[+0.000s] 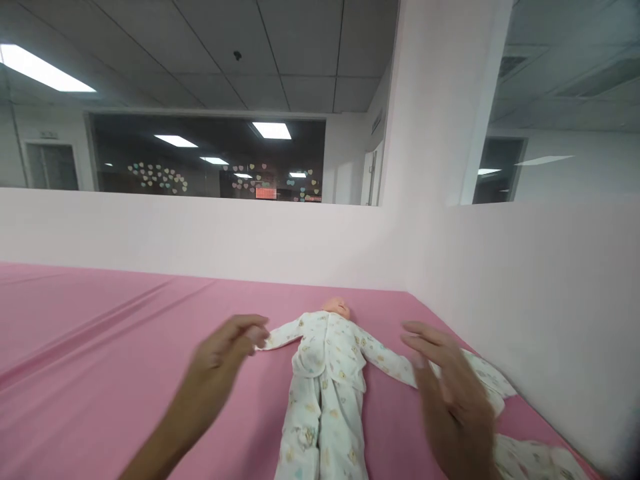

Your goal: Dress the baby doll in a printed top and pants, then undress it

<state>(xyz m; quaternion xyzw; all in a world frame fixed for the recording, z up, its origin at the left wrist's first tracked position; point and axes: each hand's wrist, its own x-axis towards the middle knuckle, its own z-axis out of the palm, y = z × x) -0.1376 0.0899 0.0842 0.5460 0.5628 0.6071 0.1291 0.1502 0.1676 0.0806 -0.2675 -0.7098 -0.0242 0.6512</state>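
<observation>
Head view: the left hand [227,347] and the right hand [453,400] are raised well apart, palms turned inward, fingers loosely bent. Both look released, with nothing visible in their grasp; the right is slightly blurred. Between them a doll [337,307] lies face up, its head beyond the hands and its legs running back toward the person. It wears a white patterned top [325,343] and matching trousers [325,427]. One sleeve [286,333] stretches out to the left fingertips, the other [387,360] to the right fingers; whether either hand touches cloth, I cannot tell. Just beyond and to the right of the right hand lies a piece of patterned white clothing [493,377], partly hidden by it, with another patterned cloth [537,460] nearer the person on that side. Under everything a pink sheet [125,373] spreads, creased out past the left hand. Farther ahead of both hands stands a low white wall [200,233] with a wide window [300,87] above, heart-shaped stickers [159,177] showing on dark glass behind it.
</observation>
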